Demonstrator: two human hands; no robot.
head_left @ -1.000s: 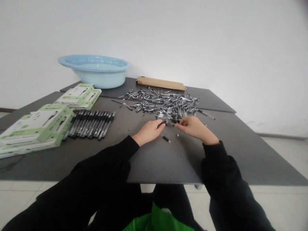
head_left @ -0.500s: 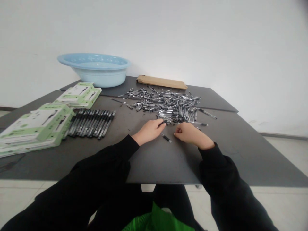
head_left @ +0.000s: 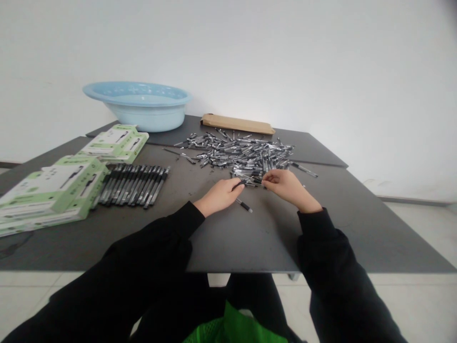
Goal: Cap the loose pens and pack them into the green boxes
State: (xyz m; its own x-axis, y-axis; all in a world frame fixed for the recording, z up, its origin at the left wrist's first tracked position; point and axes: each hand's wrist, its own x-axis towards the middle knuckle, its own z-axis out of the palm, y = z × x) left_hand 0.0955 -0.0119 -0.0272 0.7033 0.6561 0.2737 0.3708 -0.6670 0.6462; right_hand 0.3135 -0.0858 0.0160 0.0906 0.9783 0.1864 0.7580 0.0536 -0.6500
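My left hand (head_left: 222, 194) is closed, with a black-gripped pen (head_left: 238, 185) between thumb and fingers; most of this pen is hidden. Just below those fingers, another pen (head_left: 245, 206) with a dark grip lies on the table. My right hand (head_left: 282, 186) is pinched at the near edge of a heap of loose clear-and-black pens (head_left: 246, 152). Its fingertips meet the end of something thin among the pens, which I cannot make out.
On the left, a row of capped pens (head_left: 134, 185) lies side by side against white-and-green pen boxes (head_left: 67, 178). Behind them stands a light blue basin (head_left: 150, 116). A long brown cardboard piece (head_left: 237, 124) lies beyond the heap on the dark table (head_left: 357, 224).
My right hand has risen and moved away from me, from the bare table to the heap's near edge. My left hand keeps its pen almost in place.
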